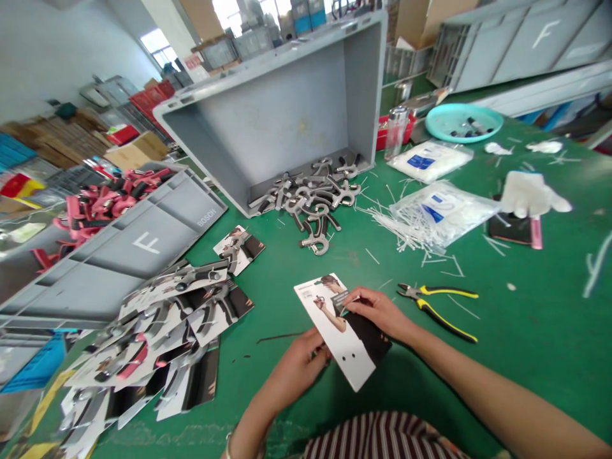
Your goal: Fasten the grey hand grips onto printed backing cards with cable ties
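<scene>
A printed cardboard card [354,363] with a picture of a person and punched holes is tilted up in front of me. My left hand [303,363] is at its lower left edge, fingers curled behind it and partly hidden. With thumb and forefinger, my right hand [375,310] pinches a thin white cable tie [343,308] at the card's face. To the right lie diagonal cutters [437,306] with yellow-black handles. Beyond the card are grey C-jawed hand tools [318,207], spilling from a grey crate [296,115] on its side.
Carded tools [157,325] lie piled at left, beside a grey bin [157,242] of red-handled tools [102,204]. Loose cable ties [406,229] spill from a plastic bag [447,210] at right. A white glove [530,194] and turquoise tray [463,121] sit farther back.
</scene>
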Demonstrator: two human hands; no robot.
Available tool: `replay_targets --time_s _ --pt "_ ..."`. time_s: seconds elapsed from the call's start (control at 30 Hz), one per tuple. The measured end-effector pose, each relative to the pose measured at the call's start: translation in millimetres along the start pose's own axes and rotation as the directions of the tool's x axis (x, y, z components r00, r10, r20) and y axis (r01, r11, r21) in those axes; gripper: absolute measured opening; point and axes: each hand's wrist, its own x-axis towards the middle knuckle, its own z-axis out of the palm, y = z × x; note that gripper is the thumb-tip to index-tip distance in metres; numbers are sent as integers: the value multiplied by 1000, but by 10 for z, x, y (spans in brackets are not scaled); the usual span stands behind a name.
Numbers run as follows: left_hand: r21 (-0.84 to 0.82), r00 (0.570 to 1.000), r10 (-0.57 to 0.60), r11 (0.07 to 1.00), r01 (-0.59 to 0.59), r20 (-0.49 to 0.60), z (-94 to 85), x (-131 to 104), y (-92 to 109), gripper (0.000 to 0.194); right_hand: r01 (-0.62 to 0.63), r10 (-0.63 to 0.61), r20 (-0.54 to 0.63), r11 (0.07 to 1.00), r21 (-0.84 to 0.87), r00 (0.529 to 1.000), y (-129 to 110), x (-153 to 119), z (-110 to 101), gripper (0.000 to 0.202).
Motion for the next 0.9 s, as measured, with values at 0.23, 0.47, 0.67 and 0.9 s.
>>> replay_targets --time_s 0.23,0.47,0.67,0.9 --pt "92 966 131 989 -113 -222 168 157 -87 27 -22 24 -33 997 78 999 30 -3 30 24" --pt "-35 911 -135 991 131 -389 320 424 -367 7 59 -59 -11 998 32 998 42 -25 86 23" --pt "-162 887 -239 969 189 -394 290 335 -365 4 83 -84 -21 995 -48 996 28 -17 112 23" --pt "-262 898 -270 947 184 -346 257 287 -395 8 72 -72 7 997 -6 997 -11 6 135 22"
